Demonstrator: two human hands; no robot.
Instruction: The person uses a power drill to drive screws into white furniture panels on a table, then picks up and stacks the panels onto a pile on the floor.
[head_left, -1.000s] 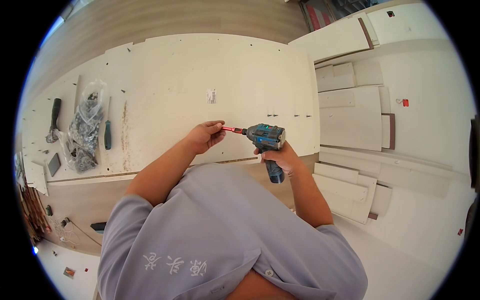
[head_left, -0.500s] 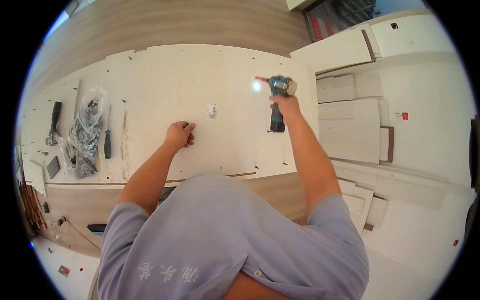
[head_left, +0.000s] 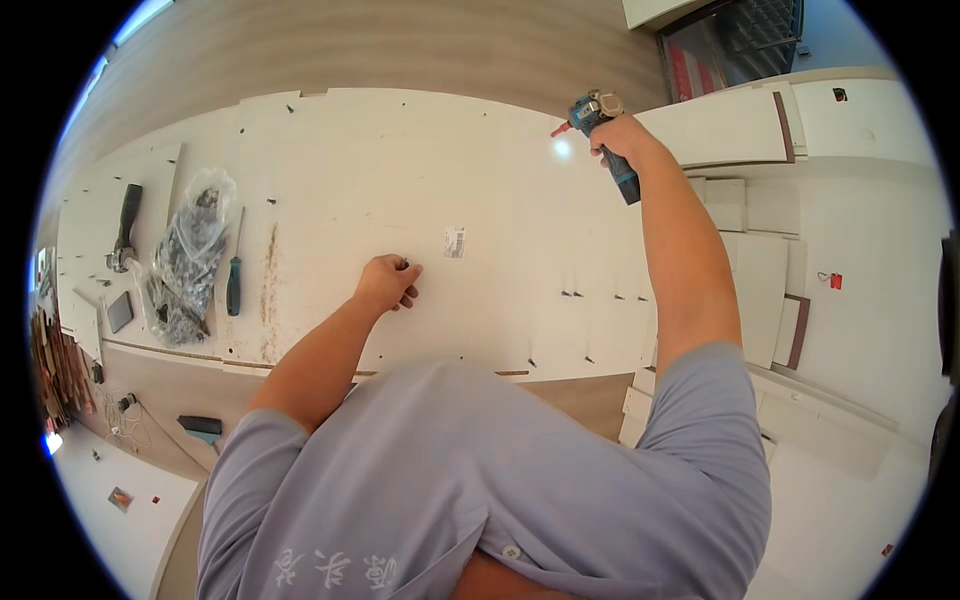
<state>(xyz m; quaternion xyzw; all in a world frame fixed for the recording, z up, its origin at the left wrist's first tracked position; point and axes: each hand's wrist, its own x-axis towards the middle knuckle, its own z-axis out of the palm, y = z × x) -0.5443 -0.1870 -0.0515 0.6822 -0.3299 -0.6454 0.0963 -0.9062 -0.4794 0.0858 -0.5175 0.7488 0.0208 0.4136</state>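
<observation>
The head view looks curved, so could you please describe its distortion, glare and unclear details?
In the head view, the far edge of the white board bows, and black corners frame the picture; in the head view, a bright spot glares on the board beside the drill; also in the head view, the dark thing in the left hand is too small to identify.

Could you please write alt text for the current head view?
A person's right hand holds a blue-and-black cordless driver with a red tip over a large, flat white panel, while the left hand pinches a small dark piece. At left lie a clear plastic bag of grey hardware and a slim teal-handled screwdriver.
</observation>
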